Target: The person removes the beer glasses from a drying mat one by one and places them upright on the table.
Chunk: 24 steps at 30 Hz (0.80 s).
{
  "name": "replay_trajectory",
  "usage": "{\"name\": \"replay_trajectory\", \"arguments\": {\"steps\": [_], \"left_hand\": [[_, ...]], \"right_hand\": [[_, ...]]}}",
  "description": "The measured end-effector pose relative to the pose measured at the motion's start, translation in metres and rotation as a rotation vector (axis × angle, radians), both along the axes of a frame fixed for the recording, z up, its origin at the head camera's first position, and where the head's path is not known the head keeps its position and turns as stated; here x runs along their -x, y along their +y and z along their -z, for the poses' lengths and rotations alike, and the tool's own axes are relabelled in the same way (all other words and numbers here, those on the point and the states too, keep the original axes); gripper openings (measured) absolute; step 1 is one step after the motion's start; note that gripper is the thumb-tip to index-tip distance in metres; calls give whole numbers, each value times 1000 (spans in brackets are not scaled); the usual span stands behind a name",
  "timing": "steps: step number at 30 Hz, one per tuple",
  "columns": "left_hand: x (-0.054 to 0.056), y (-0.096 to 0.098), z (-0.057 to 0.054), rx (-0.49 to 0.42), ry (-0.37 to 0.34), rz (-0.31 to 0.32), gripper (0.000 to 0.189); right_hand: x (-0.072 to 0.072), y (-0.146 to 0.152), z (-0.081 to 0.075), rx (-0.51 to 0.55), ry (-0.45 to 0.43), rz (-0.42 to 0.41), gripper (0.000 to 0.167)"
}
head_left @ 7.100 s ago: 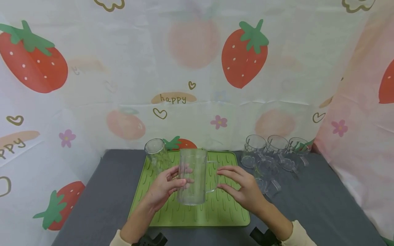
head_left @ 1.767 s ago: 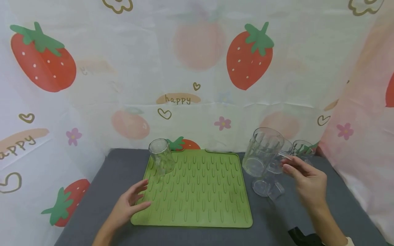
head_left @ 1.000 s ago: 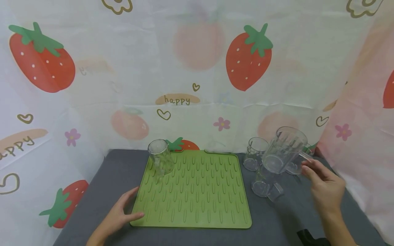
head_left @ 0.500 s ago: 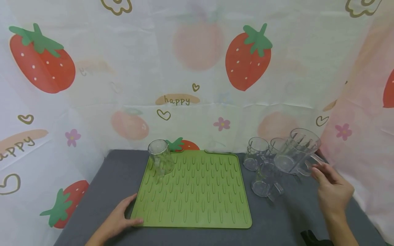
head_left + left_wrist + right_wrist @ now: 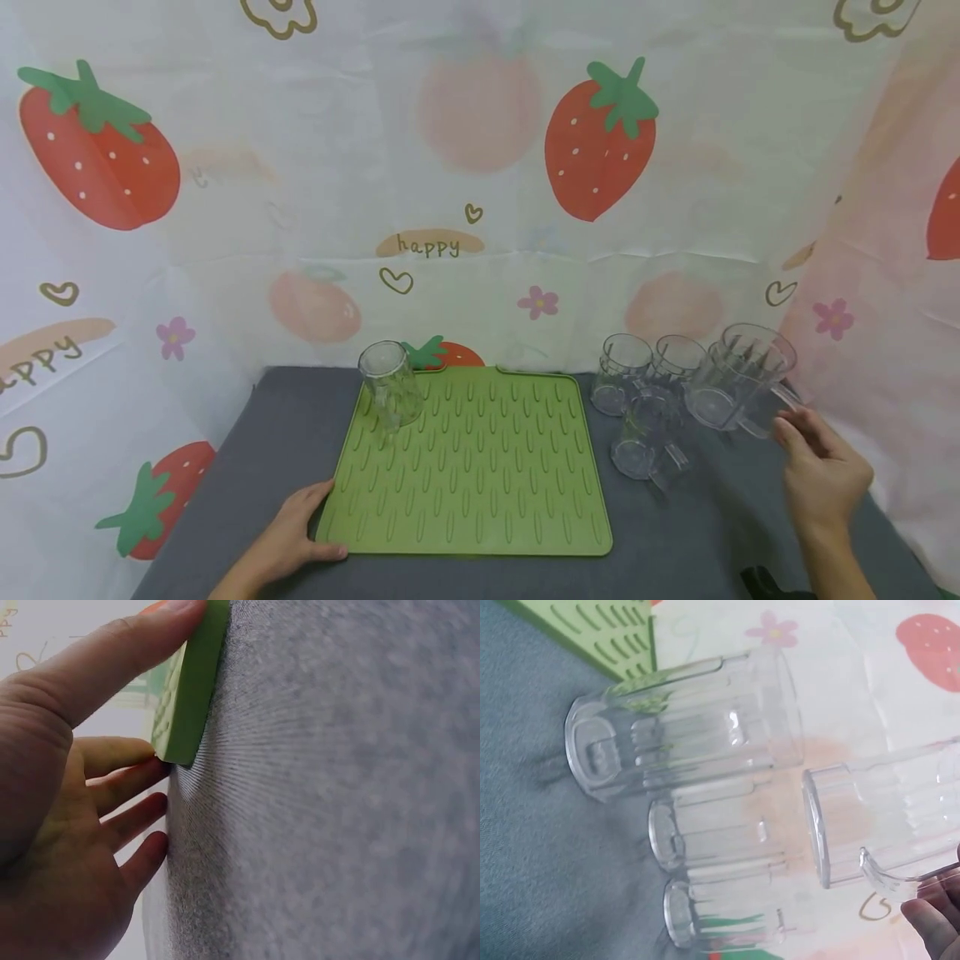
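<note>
At the right of the head view my right hand (image 5: 828,467) grips a clear mug (image 5: 738,379) by its handle. The right wrist view shows that mug's base (image 5: 817,829) raised off the table, with the thumb (image 5: 930,922) at the handle. My left hand (image 5: 288,533) rests at the near left corner of a green drying mat (image 5: 480,467). In the left wrist view its thumb (image 5: 127,656) lies over the mat's thick edge (image 5: 193,697). Its other fingers are extended, holding nothing. Another clear mug (image 5: 396,392) stands at the mat's far left.
Several clear mugs (image 5: 637,442) stand close together right of the mat, left of and partly behind the held one. A dark grey cloth (image 5: 675,542) covers the table. A strawberry-print curtain (image 5: 480,317) hangs along the back and sides.
The mug, earlier between both hands above the mat, has gone right over the other mugs in my right hand, and sits lower now. My left hand has come down to the mat's corner.
</note>
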<state>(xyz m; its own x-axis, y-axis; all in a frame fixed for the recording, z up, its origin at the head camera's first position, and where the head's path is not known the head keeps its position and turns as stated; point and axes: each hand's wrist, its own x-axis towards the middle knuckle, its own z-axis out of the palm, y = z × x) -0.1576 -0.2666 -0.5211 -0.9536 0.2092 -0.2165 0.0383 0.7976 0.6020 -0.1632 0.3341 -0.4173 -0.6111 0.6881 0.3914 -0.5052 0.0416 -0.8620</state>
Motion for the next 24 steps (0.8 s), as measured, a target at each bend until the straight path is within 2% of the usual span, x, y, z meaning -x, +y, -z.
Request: {"name": "replay_trajectory", "arguments": {"steps": [4, 9, 16, 19, 24], "left_hand": [[0, 0, 0, 32, 20, 4, 103], [0, 1, 0, 47, 16, -8, 105], [0, 2, -5, 49, 6, -15, 106], [0, 2, -4, 42, 8, -20, 106], [0, 3, -2, 27, -6, -34, 105]], "right_hand": [[-1, 4, 5, -22, -19, 0, 25], [-2, 7, 12, -61, -63, 45, 27], [-5, 6, 24, -147, -219, 129, 39], [-7, 7, 30, -117, -231, 112, 39], [-6, 7, 45, -159, -281, 141, 42]]}}
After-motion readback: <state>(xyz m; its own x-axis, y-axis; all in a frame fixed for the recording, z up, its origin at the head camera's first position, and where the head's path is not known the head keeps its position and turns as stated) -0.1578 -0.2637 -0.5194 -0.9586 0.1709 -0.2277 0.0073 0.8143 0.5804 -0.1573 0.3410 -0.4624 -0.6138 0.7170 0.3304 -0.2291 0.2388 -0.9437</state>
